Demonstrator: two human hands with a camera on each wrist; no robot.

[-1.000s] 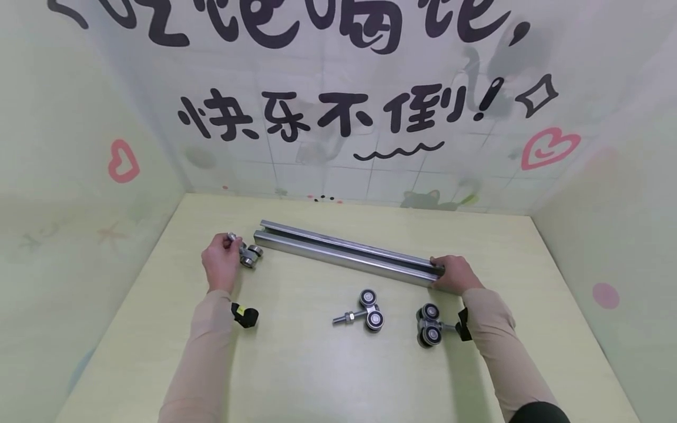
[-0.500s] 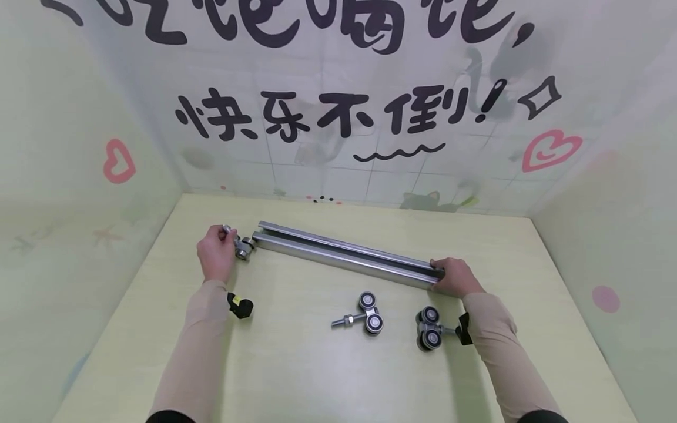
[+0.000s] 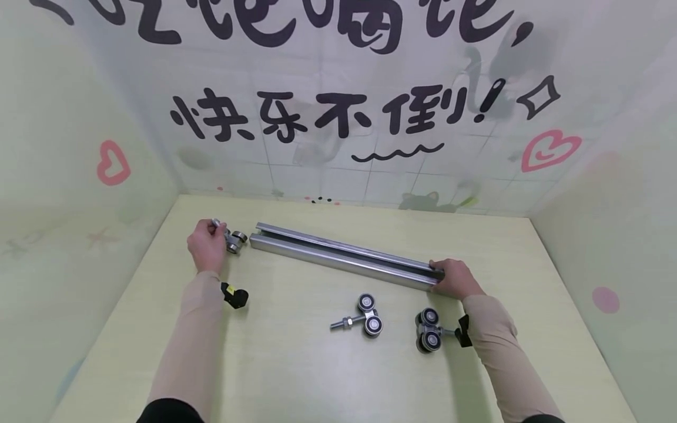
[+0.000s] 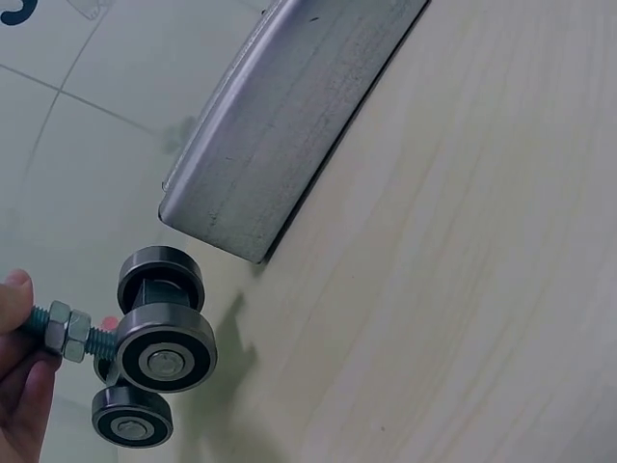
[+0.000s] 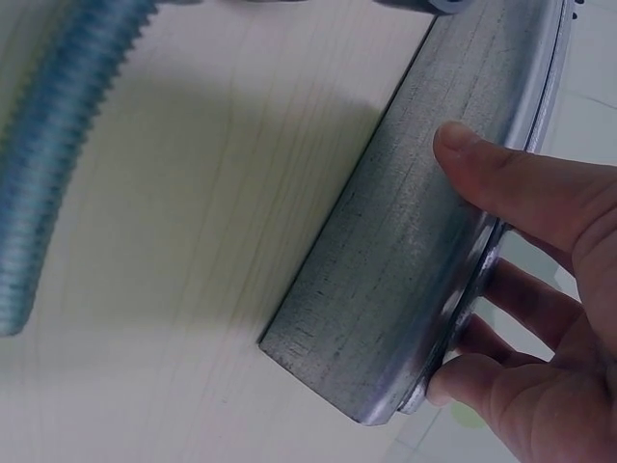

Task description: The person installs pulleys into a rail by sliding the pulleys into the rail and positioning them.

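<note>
My left hand (image 3: pixel 207 247) pinches the threaded bolt of a roller trolley (image 4: pixel 164 352), its wheels hanging beside the left end of a metal channel rail (image 3: pixel 344 256). A gap separates the wheels from that rail end. The rail lies slantwise on the table with its slot facing up. At its right end my right hand (image 3: pixel 456 277) grips it, thumb on the near side wall (image 5: pixel 395 222) and fingers over the far edge. Two more trolleys lie nearer: one in the middle (image 3: pixel 372 316) with its bolt pointing left, another (image 3: pixel 429 331) by the right wrist with its bolt pointing right.
The pale wooden table (image 3: pixel 296 364) is enclosed by a printed back wall (image 3: pixel 317 176) and side walls. A black wrist camera (image 3: pixel 234 295) sits on the left sleeve; another (image 3: pixel 463 331) on the right wrist is close to the right trolley's bolt.
My left hand has moved left and slightly away from me with the trolley, widening the gap to the rail's end. My right hand keeps its grip on the rail.
</note>
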